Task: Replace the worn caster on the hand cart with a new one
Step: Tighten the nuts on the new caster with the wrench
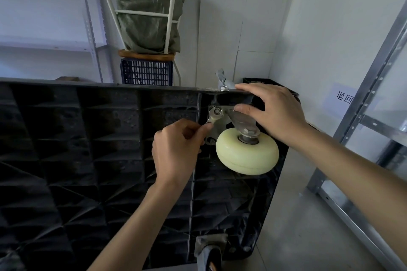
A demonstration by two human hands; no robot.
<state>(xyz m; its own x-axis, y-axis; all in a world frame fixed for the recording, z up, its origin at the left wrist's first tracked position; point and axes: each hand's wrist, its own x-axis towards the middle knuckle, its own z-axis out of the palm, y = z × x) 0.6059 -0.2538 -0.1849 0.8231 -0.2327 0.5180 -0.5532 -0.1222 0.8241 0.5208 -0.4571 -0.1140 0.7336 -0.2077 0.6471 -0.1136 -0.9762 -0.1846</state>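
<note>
Cream-coloured caster wheel (247, 152) and its zinc mounting plate (217, 122) sit against the black cart underside (99, 138), at 2 o'clock from frame centre. Left hand (176, 152) pinches a fastener, too small to identify, at the plate's 9 o'clock edge. Right hand (273, 110) grips the cart's rim and the plate. Keep the plate pressed flush while starting threads by finger; avoid cross-threading.

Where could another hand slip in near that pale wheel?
Bare ribbed underside of the cart lies left of the left hand, and bare floor between cart and metal shelving. It is crowded at the caster: both hands, the right hand included, cover its mounting plate.
</note>
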